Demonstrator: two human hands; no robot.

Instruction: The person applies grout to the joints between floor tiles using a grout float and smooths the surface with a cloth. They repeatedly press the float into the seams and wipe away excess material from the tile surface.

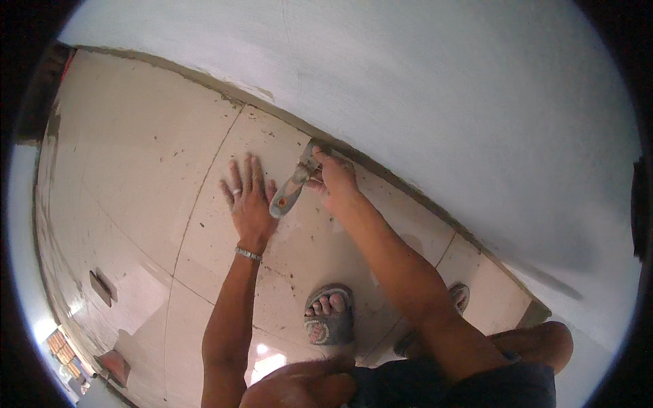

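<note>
My left hand [250, 204] lies on the beige tiled floor [170, 170] with fingers spread, a ring on one finger. Just to its right, my right hand [335, 173] grips a dusty scraper [286, 199] near its blade end. The tool's grey handle, with an orange-rimmed hole, points toward me beside my left thumb. Its blade end is at the grimy seam [383, 170] along the foot of the white wall [442, 102].
My sandalled feet [330, 323] are on the tiles below my hands. A small flat board [101, 287] and a reddish object [115, 367] lie at the left. Bits of debris dot the floor. A bright opening shows at the lower left edge.
</note>
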